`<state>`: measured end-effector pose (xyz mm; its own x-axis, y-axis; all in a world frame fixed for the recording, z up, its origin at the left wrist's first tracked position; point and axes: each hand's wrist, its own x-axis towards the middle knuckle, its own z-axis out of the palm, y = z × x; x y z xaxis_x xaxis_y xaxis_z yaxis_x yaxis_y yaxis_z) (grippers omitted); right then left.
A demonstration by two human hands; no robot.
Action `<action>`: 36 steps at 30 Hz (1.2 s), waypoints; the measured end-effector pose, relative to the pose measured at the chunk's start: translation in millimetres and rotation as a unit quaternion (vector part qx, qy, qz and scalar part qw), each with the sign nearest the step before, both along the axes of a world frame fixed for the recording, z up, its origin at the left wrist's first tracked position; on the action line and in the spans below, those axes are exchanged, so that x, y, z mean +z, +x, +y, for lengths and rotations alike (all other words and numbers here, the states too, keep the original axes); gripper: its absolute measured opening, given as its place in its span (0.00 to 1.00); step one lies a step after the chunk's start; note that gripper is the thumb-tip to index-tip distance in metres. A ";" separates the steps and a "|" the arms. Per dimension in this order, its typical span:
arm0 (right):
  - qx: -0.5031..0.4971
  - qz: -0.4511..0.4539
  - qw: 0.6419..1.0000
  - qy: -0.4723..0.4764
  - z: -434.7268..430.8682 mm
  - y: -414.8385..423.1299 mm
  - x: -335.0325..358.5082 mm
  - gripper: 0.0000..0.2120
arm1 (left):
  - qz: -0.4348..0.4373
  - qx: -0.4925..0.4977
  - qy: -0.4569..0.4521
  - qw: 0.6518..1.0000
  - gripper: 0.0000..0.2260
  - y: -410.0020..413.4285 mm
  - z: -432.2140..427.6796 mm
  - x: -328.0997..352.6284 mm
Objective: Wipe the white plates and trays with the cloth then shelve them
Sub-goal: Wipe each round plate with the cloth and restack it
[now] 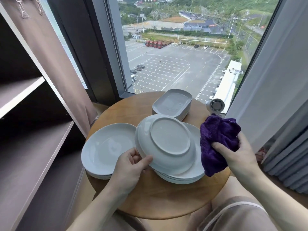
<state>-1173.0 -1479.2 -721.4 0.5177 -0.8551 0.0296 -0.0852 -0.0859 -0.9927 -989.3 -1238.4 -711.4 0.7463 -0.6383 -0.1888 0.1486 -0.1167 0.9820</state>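
Note:
My left hand grips the near rim of a white plate, held tilted with its underside facing me. Under it a stack of white plates lies on the round wooden table. A second stack of white plates sits to the left. Behind them stands a stack of white rectangular trays. To the right of the held plate, my right hand grips a bunched purple cloth, which does not touch the plate.
Dark shelves with open levels run along the left. A small white fan stands at the table's far right edge. A brown curtain hangs on the left and grey curtains on the right, with a tall window behind the table.

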 end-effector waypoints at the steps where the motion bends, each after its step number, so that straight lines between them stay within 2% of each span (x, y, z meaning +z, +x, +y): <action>1: 0.003 -0.003 1.000 0.003 0.2 -0.1 0.0 0.24 | 0.002 -0.001 -0.006 1.000 0.07 0.1 0.0 -0.4; 4: 0.008 -0.007 1.000 0.009 2.2 -1.2 -0.4 0.25 | 0.025 -0.005 -0.025 0.999 0.13 -0.5 -0.8 -1.7; 8: 0.019 -0.004 1.000 0.002 3.9 -1.0 -1.1 0.25 | 0.134 -0.003 -0.082 0.988 0.21 0.3 -2.3 -5.5; 12: 0.021 0.012 1.000 -0.010 6.5 -0.4 0.0 0.27 | 0.203 -0.024 -0.104 0.973 0.23 3.4 -0.4 -6.3; 16: 0.026 0.017 0.999 -0.015 8.8 0.1 0.8 0.33 | 0.213 -0.023 -0.101 0.972 0.22 4.7 -0.7 -6.4; 21: 0.017 0.034 0.999 -0.033 9.6 -0.4 -1.2 0.31 | 0.235 -0.020 -0.105 0.966 0.20 4.2 -1.6 -4.8; 27: 0.024 0.046 0.998 -0.047 13.0 1.9 1.6 0.32 | 0.258 -0.014 -0.137 0.956 0.22 2.4 -4.9 -0.7; 31: 0.032 0.053 0.994 -0.088 18.2 3.7 2.0 0.29 | 0.280 -0.020 -0.148 0.948 0.23 2.1 -5.8 2.0; 36: 0.029 0.060 0.989 -0.132 20.2 5.5 1.6 0.29 | 0.258 -0.006 -0.141 0.956 0.23 7.5 -2.5 13.2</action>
